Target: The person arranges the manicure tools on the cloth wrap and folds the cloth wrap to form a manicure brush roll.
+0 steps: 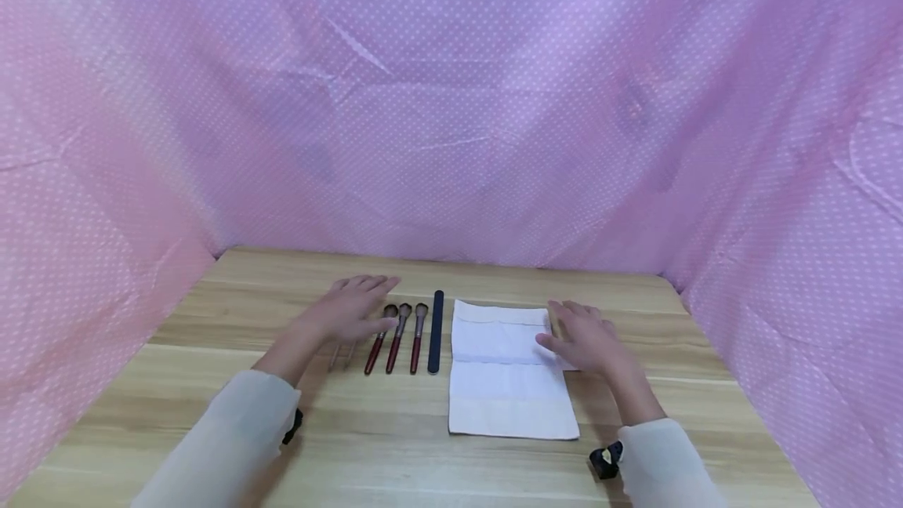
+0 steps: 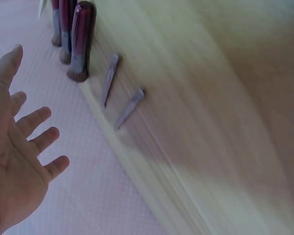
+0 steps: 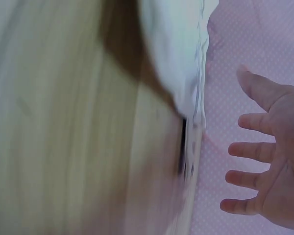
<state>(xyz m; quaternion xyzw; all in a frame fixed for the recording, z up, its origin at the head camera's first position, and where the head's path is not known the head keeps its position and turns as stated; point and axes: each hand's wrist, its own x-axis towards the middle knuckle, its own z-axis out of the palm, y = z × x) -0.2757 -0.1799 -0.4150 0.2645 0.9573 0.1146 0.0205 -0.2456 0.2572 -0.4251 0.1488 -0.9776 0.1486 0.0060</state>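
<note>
My left hand [image 1: 347, 310] hovers over the table with fingers spread, holding nothing. Below and beside it lie three makeup brushes with dark red handles, such as the rightmost brush [image 1: 417, 343]. Two slim metal pieces, tweezers-like [image 2: 110, 78], lie near that hand in the left wrist view; the head view shows them partly behind the hand. My right hand [image 1: 584, 337], fingers extended, is above the right edge of a white cloth pouch [image 1: 504, 402] with a creased middle. Whether it touches the pouch, I cannot tell.
A long dark strip with rounded ends [image 1: 436, 333], like a nail file, lies between brushes and pouch. The wooden table [image 1: 367, 445] meets pink dotted curtains [image 1: 451, 139] at the back and sides. Black bands with a small device [image 1: 605, 461] are on the wrists.
</note>
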